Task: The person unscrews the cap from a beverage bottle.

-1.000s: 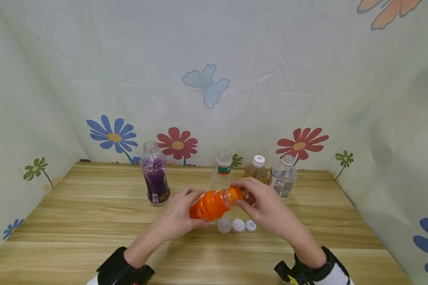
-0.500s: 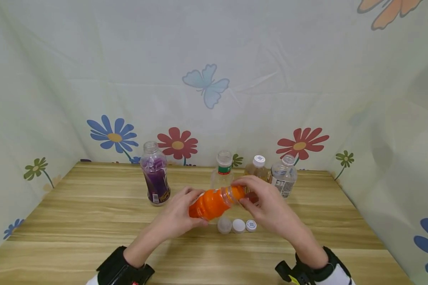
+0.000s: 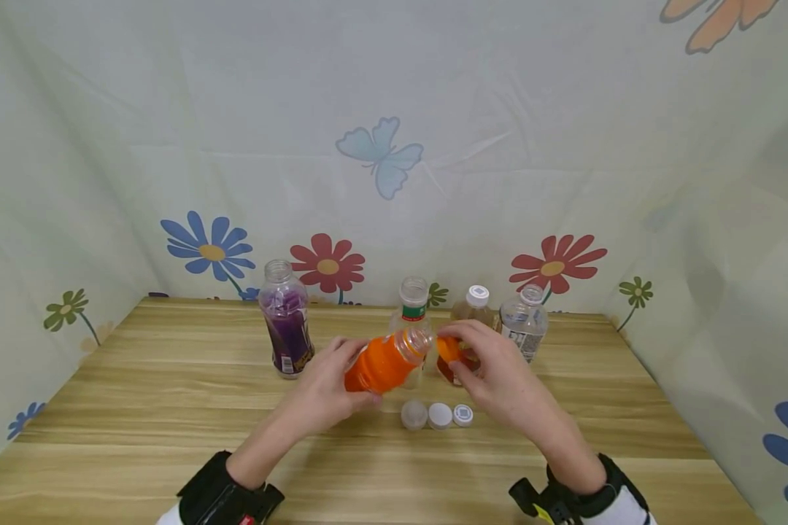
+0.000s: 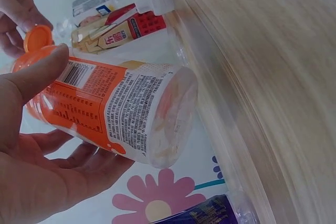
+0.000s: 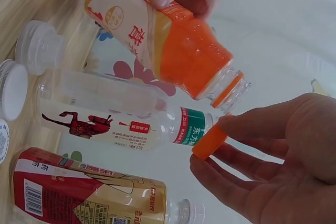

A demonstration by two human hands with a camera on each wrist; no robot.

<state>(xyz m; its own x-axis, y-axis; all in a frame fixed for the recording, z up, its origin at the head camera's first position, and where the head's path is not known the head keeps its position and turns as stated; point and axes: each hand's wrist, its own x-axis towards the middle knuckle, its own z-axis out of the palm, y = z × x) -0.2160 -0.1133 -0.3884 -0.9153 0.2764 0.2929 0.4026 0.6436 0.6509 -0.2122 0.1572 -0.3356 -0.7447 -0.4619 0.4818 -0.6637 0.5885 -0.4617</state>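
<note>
My left hand (image 3: 331, 383) grips the body of an orange-labelled plastic bottle (image 3: 384, 366), tilted with its mouth up and to the right. The bottle's threaded neck (image 5: 229, 87) is bare in the right wrist view. Just right of that mouth, my right hand (image 3: 499, 364) pinches an orange cap (image 5: 211, 139) between thumb and fingers, apart from the neck. Under the hands, a translucent cap (image 3: 414, 415), a white cap (image 3: 440, 415) and a smaller white cap (image 3: 462, 415) lie in a row on the wooden table.
A purple-labelled bottle (image 3: 285, 328), uncapped, stands at the left. Behind my hands are a clear bottle with a green neck band (image 3: 413, 299), a white-capped amber bottle (image 3: 476, 308) and an uncapped clear bottle (image 3: 524, 321). A flowered cloth (image 3: 394, 87) hangs behind the table (image 3: 171, 408).
The orange cap has come off the bottle and moved right with my right hand. My left hand has drawn the bottle slightly left, its mouth tipped a little higher.
</note>
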